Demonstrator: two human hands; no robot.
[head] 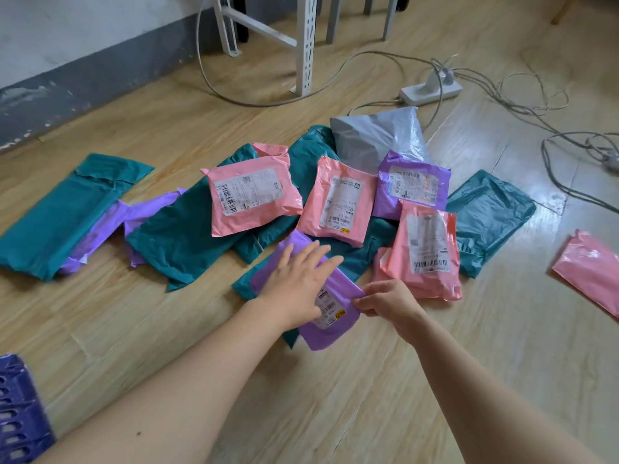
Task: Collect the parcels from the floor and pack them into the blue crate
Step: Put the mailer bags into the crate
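Several plastic mailer parcels lie heaped on the wooden floor: pink ones (253,199), teal ones (67,216), purple ones and a grey one (378,139). The nearest is a purple parcel (330,329) with a white label. My left hand (298,283) lies flat on top of it, fingers spread. My right hand (385,301) pinches its right edge between thumb and fingers. A corner of the blue crate (18,413) shows at the bottom left edge, mostly out of frame.
A lone pink parcel (589,272) lies apart at the right. A white power strip (430,90) and loose cables trail across the floor behind the heap. White metal frame legs (306,45) stand at the back by the wall.
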